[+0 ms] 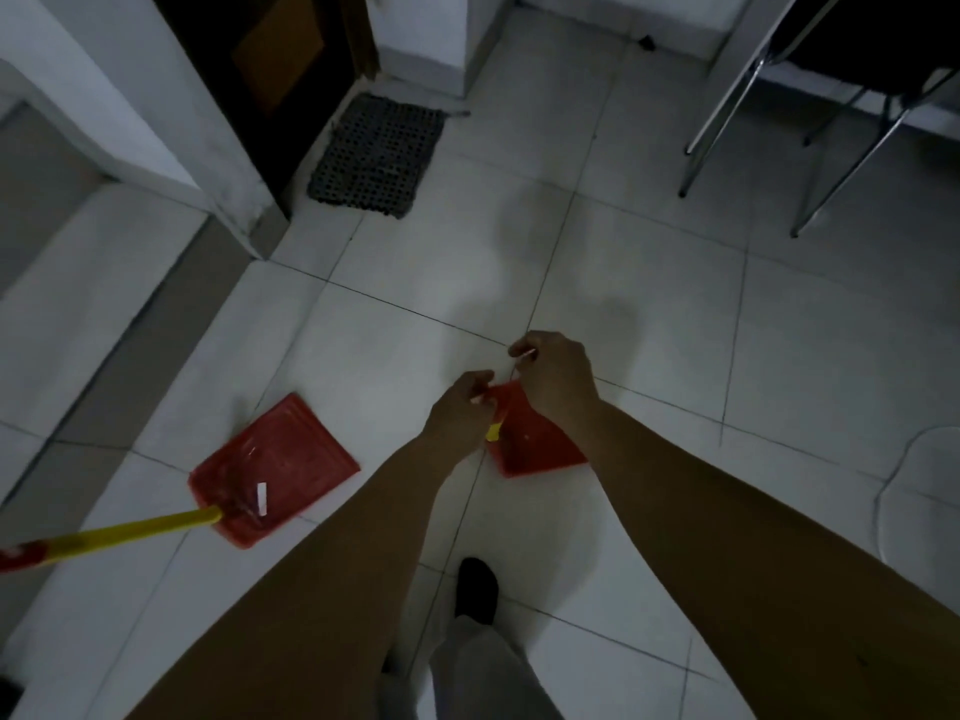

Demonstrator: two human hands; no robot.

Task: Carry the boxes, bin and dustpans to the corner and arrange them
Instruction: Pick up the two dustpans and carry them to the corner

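Two red dustpans are in view. The first dustpan (280, 467) lies flat on the white tile floor at the left, and its yellow handle (130, 532) points to the lower left. The second dustpan (530, 439) is partly hidden under my hands in the middle. My left hand (460, 415) is closed around that dustpan's yellow handle (492, 432). My right hand (558, 376) pinches a thin cord (515, 368) that rises from the dustpan's top edge. No boxes or bin are visible.
A dark perforated mat (376, 155) lies by a dark doorway at the back. A white wall corner (228, 200) juts out at the left. Metal chair legs (727, 106) stand at the back right. My foot (475, 589) is below my arms.
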